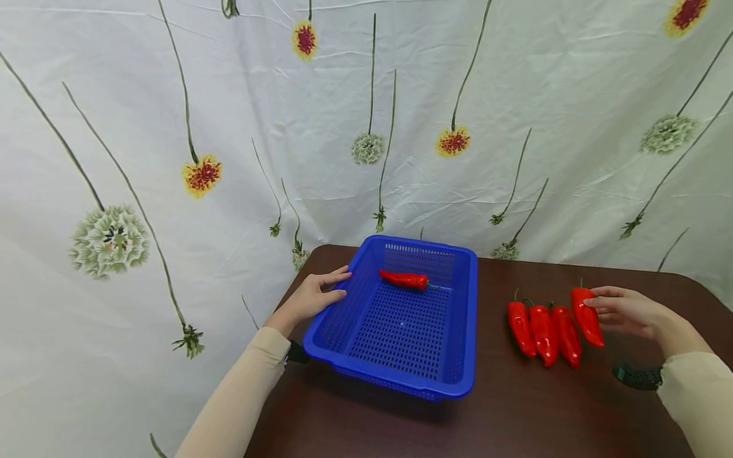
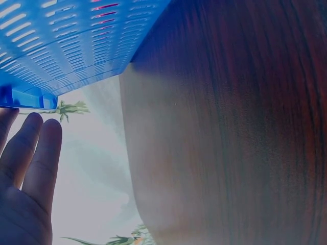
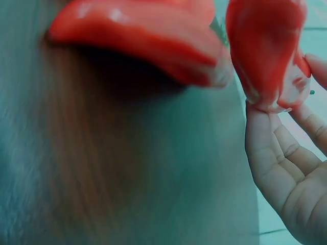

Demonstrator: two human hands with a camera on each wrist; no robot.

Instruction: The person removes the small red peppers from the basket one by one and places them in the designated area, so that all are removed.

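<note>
My right hand pinches a red pepper by its upper part, thumb on one side and fingers on the other. In the right wrist view the held pepper stands upright in the fingertips, beside another pepper. Just left of it in the head view, several red peppers lie side by side with stems pointing away. A blue plastic basket has one red pepper lying across its far end. My left hand touches the basket's left rim with fingers extended; the left wrist view has these fingers straight at the rim.
The dark brown wooden table carries the basket and peppers. A white cloth printed with flowers hangs behind it and along the left side. Dark straps with devices sit at both wrists.
</note>
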